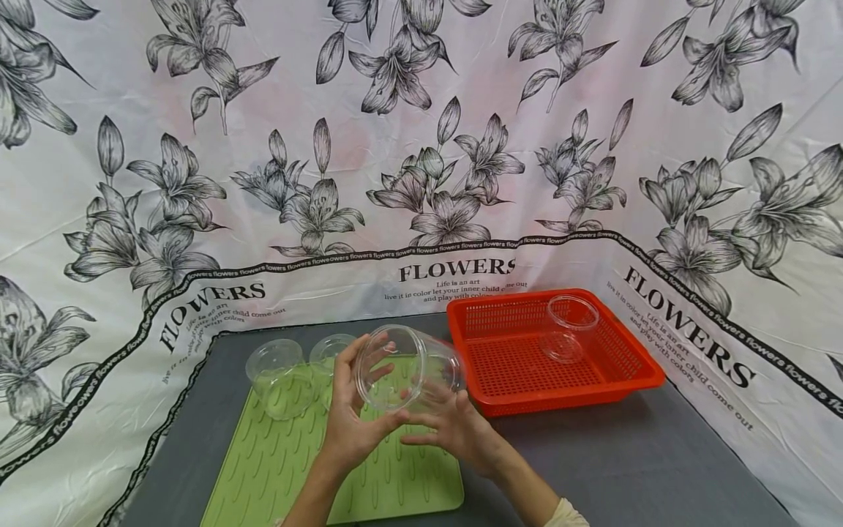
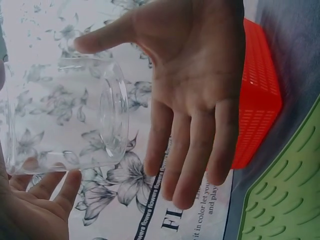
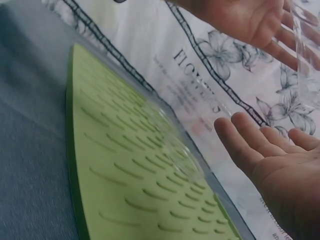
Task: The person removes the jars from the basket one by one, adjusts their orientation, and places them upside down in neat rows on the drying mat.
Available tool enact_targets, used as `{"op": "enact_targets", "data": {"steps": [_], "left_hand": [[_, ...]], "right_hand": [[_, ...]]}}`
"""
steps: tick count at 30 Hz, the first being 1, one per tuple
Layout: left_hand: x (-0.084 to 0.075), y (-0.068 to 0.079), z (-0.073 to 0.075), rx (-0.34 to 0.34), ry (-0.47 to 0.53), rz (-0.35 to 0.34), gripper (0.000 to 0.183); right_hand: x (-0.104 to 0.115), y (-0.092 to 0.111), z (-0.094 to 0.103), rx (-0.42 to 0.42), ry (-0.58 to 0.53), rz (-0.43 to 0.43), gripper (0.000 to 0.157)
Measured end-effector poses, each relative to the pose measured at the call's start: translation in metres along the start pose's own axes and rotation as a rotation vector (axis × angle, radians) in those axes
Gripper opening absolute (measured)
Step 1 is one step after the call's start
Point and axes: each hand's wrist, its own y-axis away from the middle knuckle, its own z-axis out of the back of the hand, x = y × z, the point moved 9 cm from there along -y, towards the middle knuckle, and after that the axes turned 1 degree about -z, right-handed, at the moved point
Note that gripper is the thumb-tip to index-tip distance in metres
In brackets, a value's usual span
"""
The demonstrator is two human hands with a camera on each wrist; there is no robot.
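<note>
A clear plastic cup [image 1: 431, 351] is held tilted on its side above the green mat [image 1: 408, 483]. My left hand [image 1: 352, 417] grips it near the rim, the thumb below and the fingers behind. By its base end, my right hand [image 1: 464, 435] has its fingers extended; in the left wrist view the right palm [image 2: 195, 80] is spread beside the cup [image 2: 65, 115]. In the right wrist view, the right hand's fingers [image 3: 245, 142] are straight, with the left hand [image 3: 245, 20] at the top.
Two more clear cups stand at the mat's far left, a nearer cup [image 1: 279, 380] and another cup [image 1: 329, 355] partly behind my left hand. A red basket [image 1: 560, 395] at the right holds one clear cup [image 1: 569, 329]. Floral cloth [image 1: 461, 219] surrounds the grey table [image 1: 612, 468].
</note>
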Motion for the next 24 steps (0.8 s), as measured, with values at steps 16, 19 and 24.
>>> {"op": "enact_targets", "data": {"steps": [16, 19, 24], "left_hand": [[-0.002, 0.002, -0.003, -0.036, 0.064, -0.041, 0.096], [-0.002, 0.003, -0.004, -0.038, 0.07, -0.037, 0.096], [0.0, 0.005, -0.004, -0.04, 0.091, -0.03, 0.096]], "right_hand": [[-0.01, -0.01, -0.017, 0.077, -0.266, 0.037, 0.095], [-0.01, -0.011, -0.02, 0.082, -0.29, 0.031, 0.1], [-0.007, -0.012, -0.022, 0.075, -0.328, 0.035, 0.102]]}}
